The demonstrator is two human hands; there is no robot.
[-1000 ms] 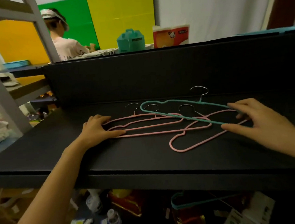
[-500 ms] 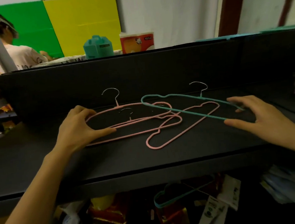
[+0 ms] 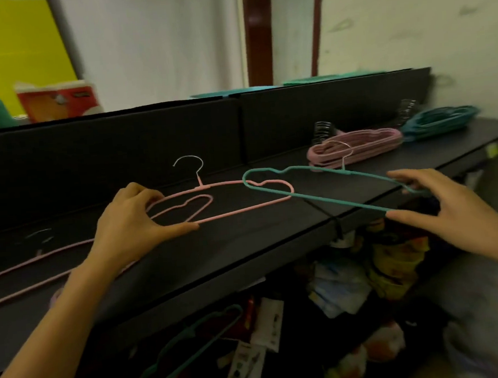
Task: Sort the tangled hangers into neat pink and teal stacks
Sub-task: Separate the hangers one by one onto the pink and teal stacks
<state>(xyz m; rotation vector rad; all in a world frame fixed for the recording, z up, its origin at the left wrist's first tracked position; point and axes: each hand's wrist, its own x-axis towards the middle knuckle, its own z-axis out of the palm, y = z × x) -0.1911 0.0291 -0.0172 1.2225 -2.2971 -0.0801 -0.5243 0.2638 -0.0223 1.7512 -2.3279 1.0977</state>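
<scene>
Head view: a teal hanger [image 3: 316, 188] is pinched at its right end by the right hand [image 3: 440, 212], mid-frame above the black counter [image 3: 246, 248]. Pink hangers [image 3: 222, 203] are pinned by the left hand [image 3: 131, 219], fingers spread. Pink stack [image 3: 357, 147] and teal stack [image 3: 439, 121] are parked upper right.

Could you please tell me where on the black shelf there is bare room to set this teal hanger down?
The shelf is bare along its front edge between the left hand and right hand, and between the pink hanger and the pink stack. The far right is crowded: the teal stack lies beside the pink one.
</scene>
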